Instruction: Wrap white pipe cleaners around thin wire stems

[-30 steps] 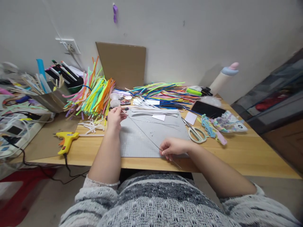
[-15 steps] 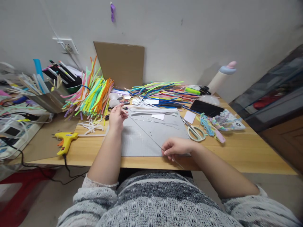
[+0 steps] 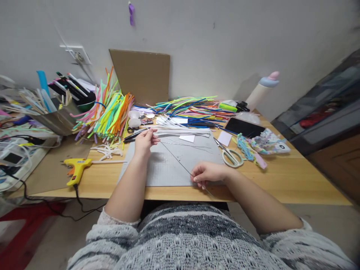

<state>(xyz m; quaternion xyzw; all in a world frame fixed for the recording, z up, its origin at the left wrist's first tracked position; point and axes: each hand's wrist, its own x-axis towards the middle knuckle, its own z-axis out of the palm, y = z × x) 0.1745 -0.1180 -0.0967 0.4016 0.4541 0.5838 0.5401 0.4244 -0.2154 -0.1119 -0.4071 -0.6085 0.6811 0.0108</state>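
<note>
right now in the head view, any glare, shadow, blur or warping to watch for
Head view: pale sheen on the grey mat; soft shadow on the wall beside the pink-tipped cylinder. Head view, right edge: shelves look soft and slanted, probably lens stretch. Head view, centre: the thin wire between left hand and right hand stays traceable.

A single thin wire [image 3: 176, 159], dark grey with a dull metallic look, runs nearly straight on a slant over the grey mat [image 3: 168, 177], from the mat's far left part towards its near edge; it is pinched near both ends, a short tip showing past each grip. The nearer tip reaches out past the mat's near edge; the wire's height above the mat cannot be told.
</note>
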